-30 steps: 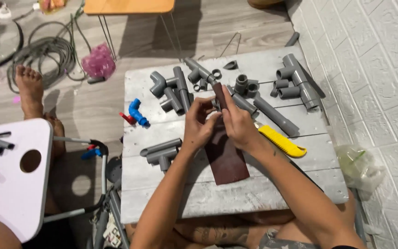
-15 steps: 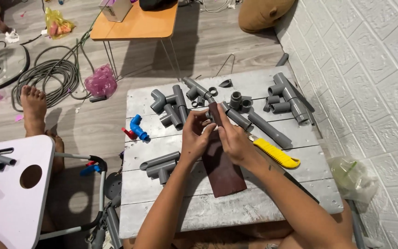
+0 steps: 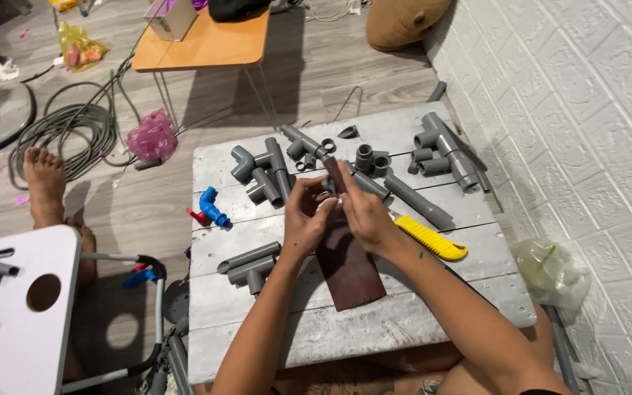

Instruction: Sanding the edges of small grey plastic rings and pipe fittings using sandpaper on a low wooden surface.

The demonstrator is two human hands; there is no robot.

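A grey wooden board [image 3: 345, 336] served as the work surface, low over the floor, with a white brick wall [image 3: 587, 110] along its right side. Far of it stood a small orange table [image 3: 199, 44]; a coil of grey hose [image 3: 60, 135] lay on the floor to the far left. A white stool [image 3: 9, 322] with a round hole sat near left.

A sheet of dark red-brown sandpaper [image 3: 349, 267] ran from the middle of the board up into both hands. The left hand [image 3: 305, 219] and right hand [image 3: 363, 212] were closed together around its upper end, wrapped about a small grey pipe piece [image 3: 333, 175] held just above the board's centre; the piece itself was mostly hidden.

Grey pipe fittings [image 3: 265, 172] were scattered across the far half, with another cluster [image 3: 440, 150] far right and a grey tee piece [image 3: 250, 265] left of the sandpaper. A yellow utility knife [image 3: 429, 238] lay just right of the right wrist. A blue elbow fitting [image 3: 212, 208] sat at the left edge.
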